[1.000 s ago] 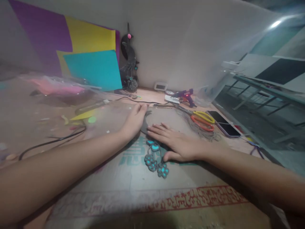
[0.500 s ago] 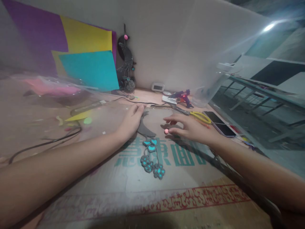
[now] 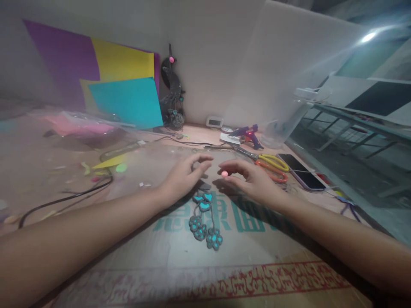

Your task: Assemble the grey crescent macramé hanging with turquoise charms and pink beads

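Note:
My right hand [image 3: 257, 179] holds a small pink ball [image 3: 224, 174] between its thumb and fingertips, above the board. My left hand [image 3: 186, 173] hovers just across from it, thumb and fingers apart, with nothing visible in them. Beneath and beside the left hand lies a dark grey crescent-shaped piece [image 3: 204, 186], mostly covered by that hand. From its lower end extends a hanging ornament of grey-rimmed turquoise petals and paw-like flowers [image 3: 205, 233], flat on the printed board [image 3: 180, 248].
Scissors with yellow handles [image 3: 272, 161], orange-handled scissors [image 3: 272, 172] and a phone [image 3: 302, 172] lie at right. A glue gun [image 3: 248, 133] with a red light and a small white clock [image 3: 214, 122] stand behind. Coloured sheets [image 3: 126, 102] and a similar dark ornament [image 3: 173, 90] lean against the wall.
My left hand has lifted off the crescent's upper end and moved right, its fingers parting. The right hand keeps the pink ball, and the two hands are closer together. The view has tilted slightly.

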Motion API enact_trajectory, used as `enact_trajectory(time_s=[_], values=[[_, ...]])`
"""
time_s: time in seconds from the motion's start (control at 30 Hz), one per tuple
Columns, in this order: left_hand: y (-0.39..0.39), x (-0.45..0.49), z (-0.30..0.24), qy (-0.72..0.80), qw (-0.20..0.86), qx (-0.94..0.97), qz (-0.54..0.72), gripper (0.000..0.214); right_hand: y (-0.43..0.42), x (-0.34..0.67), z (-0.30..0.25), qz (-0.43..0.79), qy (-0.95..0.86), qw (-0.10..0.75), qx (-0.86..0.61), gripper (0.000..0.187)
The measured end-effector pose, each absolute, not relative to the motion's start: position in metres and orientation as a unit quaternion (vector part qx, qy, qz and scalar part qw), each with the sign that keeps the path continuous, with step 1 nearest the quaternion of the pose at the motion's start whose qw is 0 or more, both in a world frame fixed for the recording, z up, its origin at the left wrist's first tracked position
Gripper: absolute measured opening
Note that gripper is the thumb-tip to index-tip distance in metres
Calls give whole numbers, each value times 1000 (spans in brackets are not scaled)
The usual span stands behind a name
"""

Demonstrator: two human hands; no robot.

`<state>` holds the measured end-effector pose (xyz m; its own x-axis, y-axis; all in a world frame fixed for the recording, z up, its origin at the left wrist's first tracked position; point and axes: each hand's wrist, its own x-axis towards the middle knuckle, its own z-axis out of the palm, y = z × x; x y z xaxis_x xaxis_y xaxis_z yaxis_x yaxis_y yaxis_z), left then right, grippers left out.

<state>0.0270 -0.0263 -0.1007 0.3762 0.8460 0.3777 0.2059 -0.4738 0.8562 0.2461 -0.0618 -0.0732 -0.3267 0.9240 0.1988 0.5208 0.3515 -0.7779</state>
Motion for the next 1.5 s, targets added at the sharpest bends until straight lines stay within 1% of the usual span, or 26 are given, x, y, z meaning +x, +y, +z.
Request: enact_trajectory(time_s=[0.1, 0.17, 0.23, 0.33, 0.47, 0.57, 0.7, 0.8, 0.87, 1.03, 1.13, 1.2, 1.33, 1.4, 1.5], values=[[-30, 26, -98, 312, 270, 814, 409, 28, -64, 236, -77, 416, -692, 399, -435, 36], [-30, 27, -99, 282, 212, 845, 402, 25, -65, 231, -81, 476, -646, 424, -420, 41], [-30, 27, -99, 260, 187, 858, 401, 24, -66, 229, -83, 513, -616, 429, -416, 45], [-31, 28, -100, 236, 167, 864, 412, 20, -69, 228, -84, 542, -602, 422, -408, 47], [-33, 28, -100, 226, 148, 857, 440, 18, -69, 229, -84, 545, -589, 423, -421, 46], [-34, 28, -100, 233, 139, 851, 450, 18, -67, 229, -86, 544, -580, 429, -428, 40], [-35, 27, -100, 236, 137, 858, 435, 20, -66, 229, -87, 543, -579, 417, -443, 33], [-35, 27, -100, 236, 144, 867, 415, 26, -67, 230, -86, 533, -596, 397, -451, 30], [-35, 27, -101, 233, 148, 870, 408, 28, -68, 230, -85, 532, -603, 390, -450, 30], [-35, 28, -99, 227, 146, 864, 425, 16, -68, 228, -84, 532, -607, 383, -449, 32], [-35, 28, -99, 234, 151, 857, 434, 12, -67, 227, -84, 545, -592, 386, -452, 34], [-35, 28, -99, 239, 156, 854, 434, 12, -66, 227, -85, 556, -583, 388, -448, 33], [-34, 27, -100, 236, 169, 853, 434, 25, -66, 229, -85, 540, -602, 382, -448, 31], [-34, 27, -100, 232, 165, 859, 425, 24, -66, 230, -85, 535, -612, 376, -445, 32], [-33, 27, -99, 232, 156, 865, 417, 17, -65, 232, -86, 545, -612, 379, -431, 40]])
